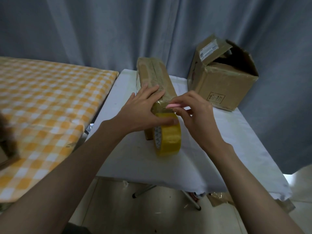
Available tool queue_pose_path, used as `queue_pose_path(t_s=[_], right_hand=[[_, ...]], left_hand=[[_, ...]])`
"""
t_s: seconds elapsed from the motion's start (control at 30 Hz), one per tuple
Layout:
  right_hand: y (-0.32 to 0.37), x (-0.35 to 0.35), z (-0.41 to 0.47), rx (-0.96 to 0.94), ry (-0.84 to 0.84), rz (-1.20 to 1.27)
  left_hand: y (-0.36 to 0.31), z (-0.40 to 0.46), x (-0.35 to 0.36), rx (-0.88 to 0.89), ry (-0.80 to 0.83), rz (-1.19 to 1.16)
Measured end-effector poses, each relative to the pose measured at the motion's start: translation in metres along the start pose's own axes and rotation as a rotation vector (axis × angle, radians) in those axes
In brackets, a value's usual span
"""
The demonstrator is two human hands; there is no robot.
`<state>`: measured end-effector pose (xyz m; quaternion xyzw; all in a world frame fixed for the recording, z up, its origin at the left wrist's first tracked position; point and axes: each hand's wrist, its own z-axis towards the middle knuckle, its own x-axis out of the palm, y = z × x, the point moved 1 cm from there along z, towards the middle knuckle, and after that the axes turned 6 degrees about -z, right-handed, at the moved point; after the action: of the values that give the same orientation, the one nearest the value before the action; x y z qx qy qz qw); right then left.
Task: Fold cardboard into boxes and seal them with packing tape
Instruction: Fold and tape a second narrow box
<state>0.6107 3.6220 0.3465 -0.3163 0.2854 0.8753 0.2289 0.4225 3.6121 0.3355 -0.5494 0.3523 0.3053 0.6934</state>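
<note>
A: On the white worktop (pixel 128 159), near its middle: long narrow cardboard box (pixel 156 76), lying flat, already wrapped in tape along the top. Yellow roll of packing tape (pixel 169 139) standing on edge against the near end, touching it.

B: And the hands?

A: Left hand (pixel 143 108) spread flat over the near end of the box, fingers straight and pressing down, thumb reaching onto the top of the roll. Right hand (pixel 194 114) curled around a small pink cutter (pixel 173 105), pinched between thumb and fingers, tip aimed at the box's near edge just above the roll. Blade itself too small to make out.

B: Probably about to sever the strip between roll and box?

A: Looks that way. Risky, though: cutter tip very close to the left fingers and thumb. A slip toward the left could nick them.

B: Anything else?

A: Roll only balanced on edge. Once cut free, could tip or roll toward the worktop's near edge and drop to the floor. Loose tape end could also snap back onto the roll and get lost, or wrinkle if not smoothed down over the box end. Too much pressure, and the blade could score the cardboard underneath.

B: Other work waiting?

A: Larger cardboard box (pixel 222 81) at the far right corner, top flaps open and unsealed. Yellow checked bed (pixel 42 102) just beside the worktop on the left.
</note>
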Motion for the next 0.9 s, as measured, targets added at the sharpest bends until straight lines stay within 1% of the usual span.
queue_pose_path(t_s=[0.27,0.5,0.73,0.8,0.9], right_hand=[[-0.002,0.002,0.0,-0.017,-0.015,-0.009],[-0.001,0.004,0.002,-0.048,0.015,-0.048],[0.0,-0.002,0.002,-0.008,0.036,-0.103],[-0.006,-0.008,0.002,0.03,0.036,-0.151],[-0.03,-0.017,-0.004,0.241,0.087,-0.293]], left_hand=[[-0.001,-0.001,0.0,-0.003,-0.001,0.008],[0.001,0.001,0.001,-0.002,-0.002,0.007],[0.002,0.002,0.0,-0.009,-0.01,0.018],[0.003,0.002,0.0,-0.004,-0.016,0.02],[0.003,0.003,0.0,-0.005,-0.009,0.019]])
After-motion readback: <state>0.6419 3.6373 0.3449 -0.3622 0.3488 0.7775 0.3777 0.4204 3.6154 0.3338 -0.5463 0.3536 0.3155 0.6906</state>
